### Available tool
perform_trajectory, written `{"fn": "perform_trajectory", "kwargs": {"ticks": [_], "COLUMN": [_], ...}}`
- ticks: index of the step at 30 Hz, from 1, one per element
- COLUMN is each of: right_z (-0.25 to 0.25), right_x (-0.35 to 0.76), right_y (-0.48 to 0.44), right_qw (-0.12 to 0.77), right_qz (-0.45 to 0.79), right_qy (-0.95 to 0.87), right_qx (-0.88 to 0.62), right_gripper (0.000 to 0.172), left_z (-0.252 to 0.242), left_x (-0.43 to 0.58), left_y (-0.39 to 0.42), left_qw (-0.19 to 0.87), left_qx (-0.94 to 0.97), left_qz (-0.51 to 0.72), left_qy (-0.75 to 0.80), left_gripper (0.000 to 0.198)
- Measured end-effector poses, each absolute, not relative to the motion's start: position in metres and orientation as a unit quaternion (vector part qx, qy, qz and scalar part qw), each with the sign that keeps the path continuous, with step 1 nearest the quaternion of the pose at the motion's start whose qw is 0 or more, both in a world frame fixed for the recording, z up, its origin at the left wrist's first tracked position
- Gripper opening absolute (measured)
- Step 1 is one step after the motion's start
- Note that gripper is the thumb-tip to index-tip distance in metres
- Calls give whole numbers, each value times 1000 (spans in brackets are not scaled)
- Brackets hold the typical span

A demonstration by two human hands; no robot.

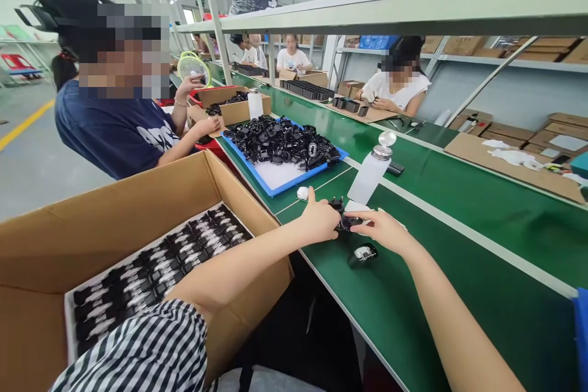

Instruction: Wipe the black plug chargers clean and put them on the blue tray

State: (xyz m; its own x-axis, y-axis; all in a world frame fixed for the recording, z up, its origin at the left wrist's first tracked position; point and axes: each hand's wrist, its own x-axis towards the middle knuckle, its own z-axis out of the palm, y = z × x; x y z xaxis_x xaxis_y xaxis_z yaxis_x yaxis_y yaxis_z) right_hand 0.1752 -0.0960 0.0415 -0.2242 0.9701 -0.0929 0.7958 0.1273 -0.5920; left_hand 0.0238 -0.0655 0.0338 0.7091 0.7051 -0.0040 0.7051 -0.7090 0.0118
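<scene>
Over the green bench, my left hand (321, 218) is closed with its thumb raised, gripping a small black plastic part (339, 203) with what look like plug pins. My right hand (383, 229) meets it from the other side, its fingertips pinching the black piece (351, 222) between the hands; whether this is one part or two I cannot tell. Just below the hands lies a loose black part (364, 253) with a white inside. A small white object (302, 193) rests beyond my left hand. Behind the right hand stands a white pump bottle (371, 171), its metal lid raised.
A blue-rimmed tray (294, 182) heaped with black parts (285, 141) lies ahead. The cardboard box (151, 196) at left holds rows of black-and-white pieces (160, 269). A co-worker (119, 110) sits at far left. A shelf (390, 12) spans overhead; a blue edge (581, 331) shows at right.
</scene>
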Motion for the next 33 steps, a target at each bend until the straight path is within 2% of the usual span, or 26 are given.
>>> {"fn": "perform_trajectory", "kwargs": {"ticks": [4,8,14,23,27,33], "right_z": [36,31,28,27,30,46], "right_x": [173,170,166,169,168,156], "right_y": [-95,-94,-92,-91,-88,-83], "right_qw": [176,154,119,73,59,-44], "right_qz": [258,216,217,234,257,191], "right_qy": [-727,-753,-756,-742,-745,-729], "right_qx": [-611,-603,-606,-624,-612,-656], "right_gripper": [33,32,36,23,24,15], "left_z": [34,31,30,45,52,60], "left_x": [21,19,22,29,34,45], "left_y": [-62,-60,-63,-68,-61,-45], "left_qw": [26,47,23,19,75,147], "left_qx": [922,920,923,930,923,904], "left_qz": [8,49,54,-7,-65,-140], "left_qy": [387,387,380,368,373,377], "left_gripper": [26,45,26,19,28,38]}}
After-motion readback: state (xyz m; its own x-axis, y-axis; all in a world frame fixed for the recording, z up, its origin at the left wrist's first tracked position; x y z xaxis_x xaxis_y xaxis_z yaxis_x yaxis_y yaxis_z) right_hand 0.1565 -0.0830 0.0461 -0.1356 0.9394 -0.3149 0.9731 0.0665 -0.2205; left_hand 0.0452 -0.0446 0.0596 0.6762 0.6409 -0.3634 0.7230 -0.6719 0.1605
